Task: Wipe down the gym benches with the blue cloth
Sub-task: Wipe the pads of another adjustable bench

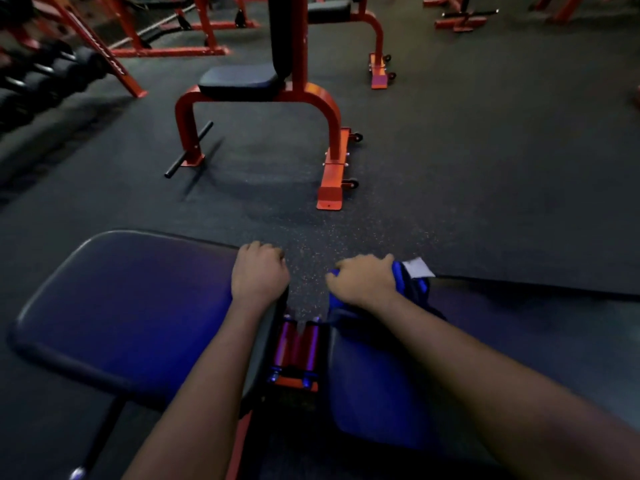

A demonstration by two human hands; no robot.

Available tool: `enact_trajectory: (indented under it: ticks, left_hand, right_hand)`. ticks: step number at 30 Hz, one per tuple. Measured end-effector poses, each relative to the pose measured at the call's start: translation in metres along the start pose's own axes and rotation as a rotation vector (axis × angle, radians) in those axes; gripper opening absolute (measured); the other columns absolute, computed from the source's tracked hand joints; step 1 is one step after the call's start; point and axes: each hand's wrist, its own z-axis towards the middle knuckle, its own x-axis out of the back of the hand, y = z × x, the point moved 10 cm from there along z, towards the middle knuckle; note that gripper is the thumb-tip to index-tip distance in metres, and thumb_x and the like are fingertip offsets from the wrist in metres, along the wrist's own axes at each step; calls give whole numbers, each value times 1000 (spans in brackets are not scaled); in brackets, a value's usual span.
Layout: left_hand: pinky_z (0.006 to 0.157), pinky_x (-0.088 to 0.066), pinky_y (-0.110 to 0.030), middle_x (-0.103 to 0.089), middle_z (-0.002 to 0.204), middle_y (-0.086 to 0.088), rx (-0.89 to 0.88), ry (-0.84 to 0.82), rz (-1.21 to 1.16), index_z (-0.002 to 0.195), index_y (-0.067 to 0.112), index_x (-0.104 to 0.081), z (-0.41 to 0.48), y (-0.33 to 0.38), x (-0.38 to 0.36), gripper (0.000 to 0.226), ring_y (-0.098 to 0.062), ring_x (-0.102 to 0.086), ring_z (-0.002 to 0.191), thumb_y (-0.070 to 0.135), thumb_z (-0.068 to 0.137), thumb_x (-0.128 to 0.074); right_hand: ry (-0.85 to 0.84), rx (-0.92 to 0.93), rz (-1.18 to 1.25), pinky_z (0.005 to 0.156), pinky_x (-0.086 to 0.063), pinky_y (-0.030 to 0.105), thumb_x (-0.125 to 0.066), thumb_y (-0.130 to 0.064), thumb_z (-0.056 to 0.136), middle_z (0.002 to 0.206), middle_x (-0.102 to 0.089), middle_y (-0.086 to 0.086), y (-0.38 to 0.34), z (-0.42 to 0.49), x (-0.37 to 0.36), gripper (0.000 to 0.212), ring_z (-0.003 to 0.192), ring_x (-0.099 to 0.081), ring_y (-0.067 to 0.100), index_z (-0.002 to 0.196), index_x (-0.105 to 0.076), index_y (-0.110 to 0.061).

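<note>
A dark padded bench lies right below me, split into a seat pad (131, 306) on the left and a back pad (519, 341) on the right, with a red hinge (296, 344) in the gap. My left hand (259, 275) grips the right edge of the seat pad, fingers curled over it. My right hand (363, 282) holds the bunched blue cloth (410, 285) against the near end of the back pad. A white tag sticks out of the cloth.
A second bench (239, 81) with a red frame and small wheels stands ahead on the dark rubber floor (485, 168). A dumbbell rack (45, 74) runs along the left. More red frames stand at the back.
</note>
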Motion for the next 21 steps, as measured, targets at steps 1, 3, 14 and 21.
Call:
enact_trajectory:
  ticks: [1,3,14,21]
  left_hand:
    - [85,-40,-39,-70,94,-12,-16,6,16,90,8,-72,1,1,0,24,-32,-59,93,17,89,-50]
    - [87,-40,-38,-70,99,-11,-45,12,43,96,9,-72,1,4,2,25,-31,-59,97,18,90,-49]
    - [111,-28,-38,-68,112,-14,-200,-33,-121,108,11,-71,-35,5,1,30,-29,-54,116,15,91,-47]
    - [113,-29,-36,-63,129,-10,-277,65,-178,112,8,-67,-112,0,12,31,-26,-40,137,13,93,-44]
  right_hand:
    - [42,70,-50,101,-25,55,-34,-46,91,122,-62,5,-15,-8,-1,44,117,-50,29,114,-66,-26]
    - [108,289,-106,106,-22,57,-36,-42,94,123,-60,3,-45,-31,-6,42,119,-45,28,119,-65,-24]
    - [122,228,-238,114,3,64,-36,-42,97,144,-48,0,-73,-72,-36,45,143,-24,25,132,-58,-23]
    - [137,-57,-254,111,2,71,-40,-41,97,165,-8,4,-79,-116,-46,52,151,3,30,148,-39,-27]
